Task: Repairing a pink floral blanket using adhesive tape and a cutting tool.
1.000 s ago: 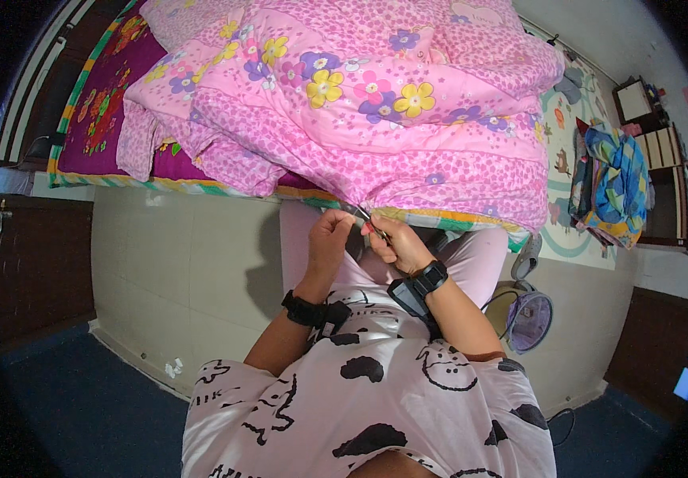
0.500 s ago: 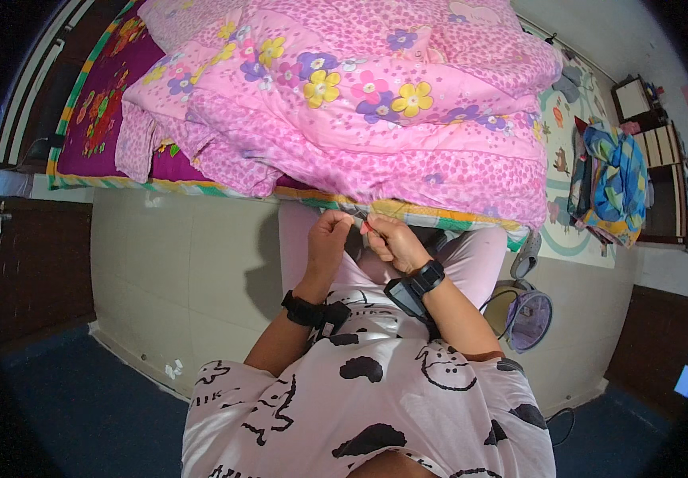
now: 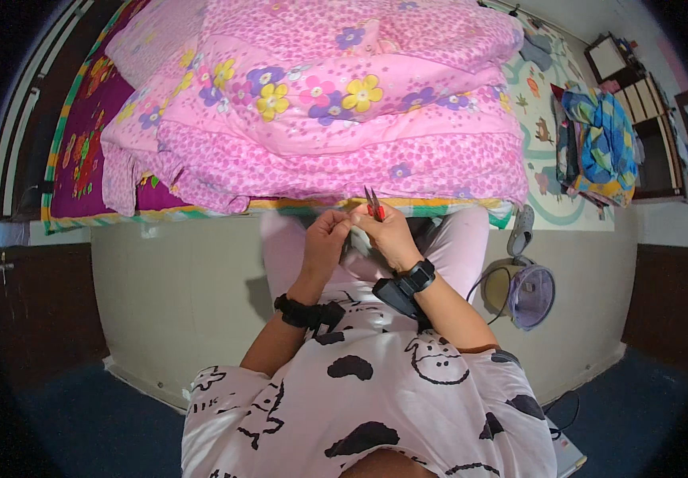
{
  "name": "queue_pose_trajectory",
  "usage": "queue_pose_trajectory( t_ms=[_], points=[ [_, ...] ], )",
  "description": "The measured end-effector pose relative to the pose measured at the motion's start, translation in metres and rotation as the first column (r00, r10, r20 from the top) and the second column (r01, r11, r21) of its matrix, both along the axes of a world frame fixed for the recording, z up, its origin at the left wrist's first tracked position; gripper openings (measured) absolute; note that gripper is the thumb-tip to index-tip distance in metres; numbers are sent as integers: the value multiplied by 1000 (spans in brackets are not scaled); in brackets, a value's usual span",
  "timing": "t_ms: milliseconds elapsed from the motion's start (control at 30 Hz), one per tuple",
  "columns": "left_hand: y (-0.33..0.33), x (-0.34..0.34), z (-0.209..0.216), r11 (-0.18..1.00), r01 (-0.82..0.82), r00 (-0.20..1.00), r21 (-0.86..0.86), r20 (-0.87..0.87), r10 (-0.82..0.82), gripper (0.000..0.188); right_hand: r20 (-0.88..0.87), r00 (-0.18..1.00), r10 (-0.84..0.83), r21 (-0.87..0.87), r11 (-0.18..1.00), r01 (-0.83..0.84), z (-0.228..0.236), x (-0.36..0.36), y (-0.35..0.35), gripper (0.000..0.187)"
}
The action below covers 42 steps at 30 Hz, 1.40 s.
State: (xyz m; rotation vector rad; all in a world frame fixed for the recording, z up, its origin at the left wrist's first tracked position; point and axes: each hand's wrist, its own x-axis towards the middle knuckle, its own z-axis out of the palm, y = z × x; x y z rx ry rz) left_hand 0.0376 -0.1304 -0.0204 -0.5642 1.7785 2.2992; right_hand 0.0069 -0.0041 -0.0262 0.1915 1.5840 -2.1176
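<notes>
Both hands meet above my lap, close to the near edge of the bed. My right hand point(image 3: 392, 241) is closed around small red-handled scissors point(image 3: 373, 205), whose dark, slightly parted blades point up and away from me. Thumb and fingers of my left hand point(image 3: 326, 241) pinch together beside it, fingertips nearly touching the right hand. What they grip is too small to make out. Something whitish point(image 3: 360, 240) shows just below the two hands; its kind is unclear.
A pink flowered quilt point(image 3: 296, 147) covers most of the bed ahead. Folded cloths point(image 3: 595, 143) lie on a patterned mat at the right. On the floor nearby are a grey clog point(image 3: 522, 229) and a lined waste bin point(image 3: 532, 296). Dark doors stand at both sides.
The scissors have turned in my right hand, so their blades now stand clear above the fingers. Both hands remain together, and the view has shifted a little.
</notes>
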Motion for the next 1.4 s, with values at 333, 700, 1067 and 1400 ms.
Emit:
queue_pose_trajectory(
  t_ms=[333, 700, 1067, 1400],
  points=[
    [42, -28, 1, 903, 347, 938, -255, 84, -336, 12, -172, 817, -550, 417, 711, 566, -1, 4, 176, 20],
    [94, -54, -30, 898, 431, 901, -83, 78, -426, 12, -568, 237, -788, 711, -326, 623, -123, 172, 506, 28],
    [112, -61, -29, 911, 376, 921, -166, 173, -349, 11, -551, 210, -808, 799, -437, 413, -132, 185, 564, 42],
    [85, -56, -41, 957, 259, 937, -127, 275, -217, 7, -432, 328, -840, 897, -362, 254, -150, 182, 572, 48]
  ],
)
